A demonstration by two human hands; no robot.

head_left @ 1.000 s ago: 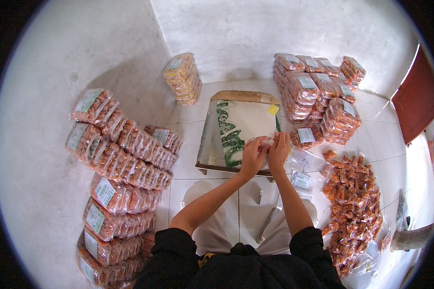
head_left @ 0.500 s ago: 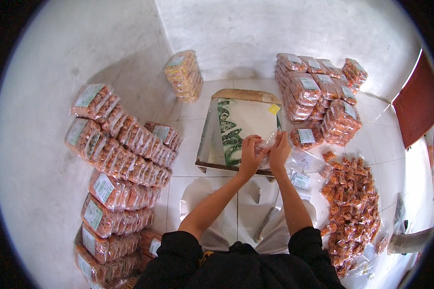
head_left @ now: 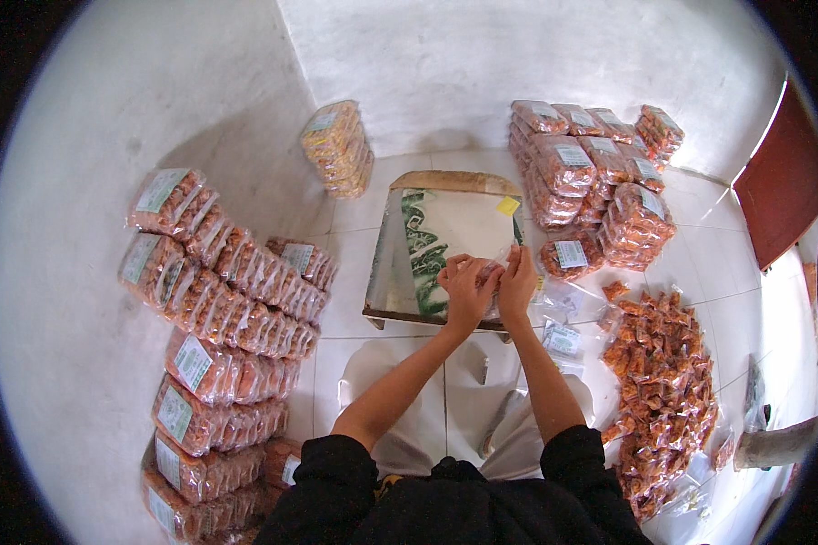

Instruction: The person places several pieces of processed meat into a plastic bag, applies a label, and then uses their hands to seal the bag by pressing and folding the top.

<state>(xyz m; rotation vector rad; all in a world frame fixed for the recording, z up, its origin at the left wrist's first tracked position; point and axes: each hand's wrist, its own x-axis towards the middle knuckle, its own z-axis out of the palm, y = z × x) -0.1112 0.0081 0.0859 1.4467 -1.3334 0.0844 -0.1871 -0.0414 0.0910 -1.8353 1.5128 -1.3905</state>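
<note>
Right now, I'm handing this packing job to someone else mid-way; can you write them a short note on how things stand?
Left hand and right hand: both pinch one small clear snack bag over the low board.
Done: sealed packs stacked along the left wall, at the far wall and far right.
Left: a heap of loose small orange packets on the floor to the right, with paper labels beside it.

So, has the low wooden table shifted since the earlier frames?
No. The low wooden table keeps its place against the floor tile seams and the packet stack behind it.
</note>
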